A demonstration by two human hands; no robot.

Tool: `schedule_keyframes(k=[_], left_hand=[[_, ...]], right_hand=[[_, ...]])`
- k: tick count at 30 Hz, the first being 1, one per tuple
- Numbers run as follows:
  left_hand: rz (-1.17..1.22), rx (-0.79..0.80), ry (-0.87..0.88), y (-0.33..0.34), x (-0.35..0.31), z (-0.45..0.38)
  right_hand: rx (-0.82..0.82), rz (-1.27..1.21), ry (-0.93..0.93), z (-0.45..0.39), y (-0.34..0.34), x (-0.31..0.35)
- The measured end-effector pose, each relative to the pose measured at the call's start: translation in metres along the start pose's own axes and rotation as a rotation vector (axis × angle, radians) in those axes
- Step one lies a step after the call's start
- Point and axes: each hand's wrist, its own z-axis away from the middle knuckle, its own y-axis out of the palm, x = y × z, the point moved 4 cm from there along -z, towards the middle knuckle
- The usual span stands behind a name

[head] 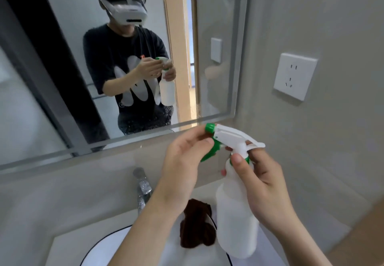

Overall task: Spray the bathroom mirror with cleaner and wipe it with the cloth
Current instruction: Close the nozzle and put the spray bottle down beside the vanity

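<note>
White plastic fills the near view: a translucent spray bottle is held upright over the counter, the right hand wrapped round its neck with the thumb pressed just under the green collar. The left hand pinches the green nozzle at the tip of the white trigger head, seemingly to twist it open; no spraying looks to have begun. The bottle appears light and thin-walled, likely to flex if squeezed low and to turn slick once wet, so the stiff neck below the trigger looks the surest place to hold. Just behind it a dark brown cloth lies crumpled at the rim of the white basin, untouched, soft and limp, easily gathered in one fist. A chrome tap rises beyond the basin. Above it the bathroom mirror spans the pale wall in a frosted border, reflecting the person in a dark printed T-shirt and white headset, and a wooden door frame behind. A white wall socket sits to the right of the glass.
</note>
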Motion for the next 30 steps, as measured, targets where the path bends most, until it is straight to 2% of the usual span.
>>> schedule_keyframes(k=[6,12,20,24,27,30], left_hand=[[0.149,-0.215,-0.105,-0.020,0.004,0.017],[0.171,-0.308,-0.204,-0.043,0.010,0.024],[0.219,-0.315,-0.231,-0.059,0.012,0.038],[0.253,-0.263,-0.242,-0.065,0.011,0.039],[0.188,-0.216,-0.231,-0.063,0.007,0.039],[0.134,-0.287,-0.241,-0.060,0.008,0.040]], right_hand=[[0.027,-0.039,0.076,0.008,0.035,-0.003],[0.055,-0.058,0.133,0.020,0.060,-0.008],[0.079,-0.118,0.213,0.032,0.079,-0.014],[0.065,-0.180,0.225,0.034,0.085,-0.013],[0.069,-0.181,0.213,0.033,0.087,-0.011],[0.074,-0.162,0.188,0.034,0.087,-0.009]])
